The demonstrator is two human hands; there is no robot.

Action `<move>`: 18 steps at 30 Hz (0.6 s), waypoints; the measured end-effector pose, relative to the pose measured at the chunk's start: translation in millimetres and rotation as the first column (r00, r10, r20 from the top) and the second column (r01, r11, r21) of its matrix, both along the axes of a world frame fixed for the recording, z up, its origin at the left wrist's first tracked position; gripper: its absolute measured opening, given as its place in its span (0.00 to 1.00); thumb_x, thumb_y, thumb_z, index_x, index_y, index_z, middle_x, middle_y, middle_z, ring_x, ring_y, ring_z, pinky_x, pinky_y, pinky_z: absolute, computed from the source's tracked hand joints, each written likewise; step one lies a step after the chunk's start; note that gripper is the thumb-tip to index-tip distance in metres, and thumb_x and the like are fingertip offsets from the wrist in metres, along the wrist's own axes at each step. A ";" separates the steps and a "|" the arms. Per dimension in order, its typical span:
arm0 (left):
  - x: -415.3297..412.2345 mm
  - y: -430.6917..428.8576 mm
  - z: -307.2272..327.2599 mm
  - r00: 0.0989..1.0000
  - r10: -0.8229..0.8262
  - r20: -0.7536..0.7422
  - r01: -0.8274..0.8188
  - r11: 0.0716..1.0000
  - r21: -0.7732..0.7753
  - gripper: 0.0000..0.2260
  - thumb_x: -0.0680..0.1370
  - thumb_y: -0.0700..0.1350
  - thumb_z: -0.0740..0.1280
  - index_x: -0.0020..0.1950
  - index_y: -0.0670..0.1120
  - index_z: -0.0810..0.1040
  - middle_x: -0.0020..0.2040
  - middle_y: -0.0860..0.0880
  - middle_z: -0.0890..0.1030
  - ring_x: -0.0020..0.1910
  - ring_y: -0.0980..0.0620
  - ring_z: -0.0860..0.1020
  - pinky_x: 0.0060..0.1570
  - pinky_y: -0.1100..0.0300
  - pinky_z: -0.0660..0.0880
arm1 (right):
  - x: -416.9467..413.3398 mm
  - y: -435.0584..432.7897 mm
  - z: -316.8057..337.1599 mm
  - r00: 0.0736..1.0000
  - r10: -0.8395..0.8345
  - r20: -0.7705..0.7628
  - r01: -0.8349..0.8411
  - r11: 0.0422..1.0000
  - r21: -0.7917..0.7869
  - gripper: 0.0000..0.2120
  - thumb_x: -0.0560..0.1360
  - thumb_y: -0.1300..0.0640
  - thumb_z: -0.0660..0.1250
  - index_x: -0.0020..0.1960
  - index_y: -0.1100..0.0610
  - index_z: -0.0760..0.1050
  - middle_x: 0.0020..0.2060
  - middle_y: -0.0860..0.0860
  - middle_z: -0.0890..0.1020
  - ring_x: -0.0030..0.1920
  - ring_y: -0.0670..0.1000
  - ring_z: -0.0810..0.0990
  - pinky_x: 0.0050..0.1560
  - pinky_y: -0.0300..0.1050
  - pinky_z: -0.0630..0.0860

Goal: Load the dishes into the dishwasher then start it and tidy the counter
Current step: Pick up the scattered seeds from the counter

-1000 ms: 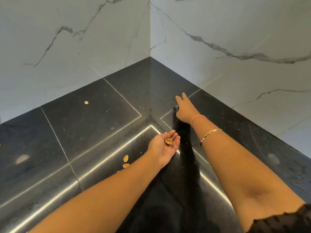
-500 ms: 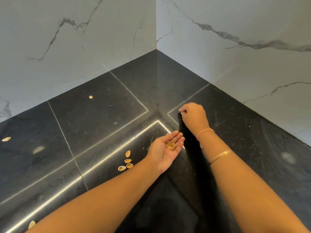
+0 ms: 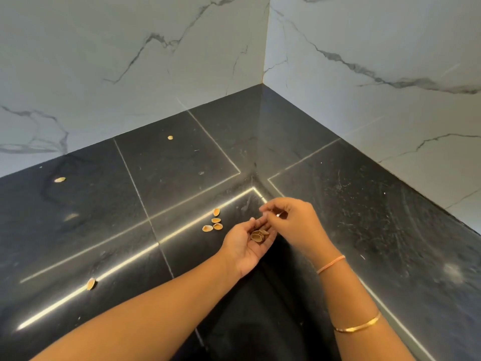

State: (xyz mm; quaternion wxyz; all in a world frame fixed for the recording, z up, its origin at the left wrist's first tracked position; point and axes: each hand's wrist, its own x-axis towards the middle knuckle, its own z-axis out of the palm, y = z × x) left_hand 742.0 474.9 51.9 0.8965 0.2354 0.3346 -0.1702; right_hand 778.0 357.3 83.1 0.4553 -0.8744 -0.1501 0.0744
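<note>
- Head view: the left hand [image 3: 246,243], palm up with its fingers relaxed, cradles a small pile of shells [image 3: 257,235]; their number is unclear.
- The right hand [image 3: 294,222] hovers just above, fingertips drawn together; whether they pinch anything cannot be told.
- Seven loose shells lie on the dark counter [image 3: 364,217]: a cluster of four [image 3: 216,220] just left of the hands and three singles [image 3: 90,283] farther left.
</note>
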 end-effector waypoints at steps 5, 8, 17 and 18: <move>-38.7 8.1 3.9 0.996 0.050 -0.069 -0.046 0.997 0.060 0.14 0.82 0.42 0.56 0.54 0.35 0.77 0.49 0.39 0.81 0.46 0.45 0.80 0.45 0.57 0.79 | 14.9 39.9 4.7 0.955 0.296 0.034 -0.278 0.927 -0.252 0.16 0.77 0.66 0.59 0.62 0.55 0.77 0.59 0.51 0.79 0.61 0.49 0.75 0.59 0.32 0.65; -60.2 14.8 4.5 0.993 0.087 -0.074 -0.081 0.993 0.081 0.14 0.82 0.41 0.56 0.53 0.35 0.77 0.47 0.38 0.81 0.46 0.45 0.80 0.47 0.55 0.78 | 18.1 72.0 -5.9 0.856 0.510 -0.086 -0.505 0.786 -0.357 0.25 0.76 0.70 0.58 0.70 0.53 0.69 0.70 0.52 0.69 0.71 0.51 0.65 0.69 0.38 0.59; -98.3 48.7 4.5 0.987 0.158 -0.043 -0.152 0.981 0.117 0.14 0.82 0.40 0.54 0.53 0.34 0.76 0.48 0.38 0.80 0.46 0.45 0.79 0.48 0.56 0.77 | -15.0 102.5 -26.8 0.772 0.633 -0.059 -0.457 0.488 -0.744 0.25 0.79 0.67 0.54 0.75 0.53 0.61 0.75 0.57 0.59 0.72 0.58 0.62 0.70 0.50 0.64; -100.6 50.8 4.4 0.986 0.159 -0.044 -0.153 0.981 0.116 0.13 0.83 0.40 0.54 0.53 0.34 0.75 0.48 0.38 0.79 0.46 0.45 0.79 0.49 0.55 0.76 | -17.7 99.7 -29.2 0.780 0.625 -0.042 -0.433 0.489 -0.758 0.23 0.80 0.65 0.54 0.74 0.55 0.62 0.74 0.57 0.62 0.70 0.58 0.65 0.69 0.50 0.65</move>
